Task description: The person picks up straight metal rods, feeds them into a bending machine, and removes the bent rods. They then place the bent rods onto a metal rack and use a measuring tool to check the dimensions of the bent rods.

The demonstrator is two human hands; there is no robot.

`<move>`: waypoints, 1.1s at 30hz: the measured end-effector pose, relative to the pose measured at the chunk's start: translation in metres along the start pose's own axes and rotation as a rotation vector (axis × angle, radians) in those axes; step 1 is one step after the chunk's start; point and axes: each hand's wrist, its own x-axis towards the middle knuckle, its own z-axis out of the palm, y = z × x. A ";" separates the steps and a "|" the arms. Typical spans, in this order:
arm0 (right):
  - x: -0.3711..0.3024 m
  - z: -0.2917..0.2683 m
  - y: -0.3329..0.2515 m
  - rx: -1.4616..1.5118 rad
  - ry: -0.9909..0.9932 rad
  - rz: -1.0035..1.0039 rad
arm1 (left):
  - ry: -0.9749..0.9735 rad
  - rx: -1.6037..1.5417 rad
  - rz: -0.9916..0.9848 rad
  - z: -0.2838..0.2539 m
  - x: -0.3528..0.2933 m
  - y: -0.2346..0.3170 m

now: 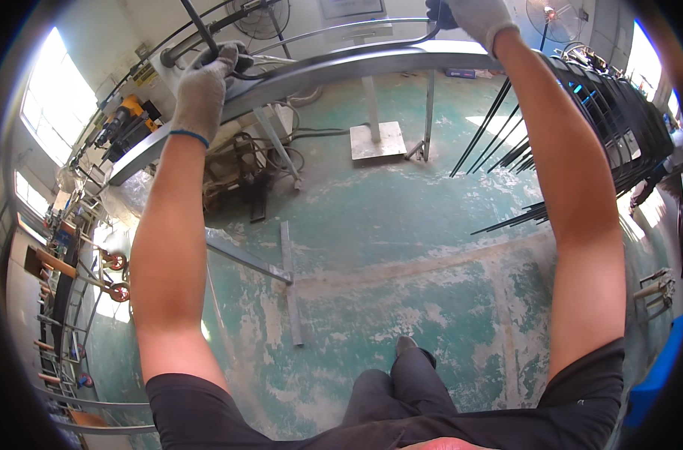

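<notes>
My left hand point(206, 81), in a pale work glove with dark fingertips, is closed around a dark metal rod at the far left. My right hand point(480, 21), gloved alike, reaches to the top edge of the picture. Its fingers are partly cut off there, and they curl at the bent end of the dark metal rod point(401, 42). This rod spans between both hands, just above a long grey metal rail point(341, 66). Another dark bar point(197, 22) slants up from beside my left hand.
Beyond the left hand is a yellow and black power tool point(131, 109). Many bent black rods point(611, 112) hang at the right. A post on a white base plate point(377, 141) stands under the rail. A metal T-shaped leg point(290, 281) rests on the worn green floor point(401, 247).
</notes>
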 end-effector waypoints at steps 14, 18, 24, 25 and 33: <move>-0.011 -0.141 -0.153 0.622 -0.275 0.588 | -0.095 0.121 -0.199 -0.016 -0.012 0.133; -0.033 -0.151 -0.188 1.008 -0.297 0.717 | 0.002 -0.126 -0.297 -0.042 -0.010 0.173; -0.068 -0.115 -0.253 1.468 -0.192 0.822 | 0.036 -0.644 -0.504 -0.037 -0.072 0.158; -0.073 -0.104 -0.267 1.495 -0.157 0.885 | 0.087 -0.665 -0.570 -0.032 -0.088 0.155; -0.116 -0.028 -0.327 1.449 -0.078 1.049 | 0.127 -0.886 -0.756 -0.017 -0.181 0.107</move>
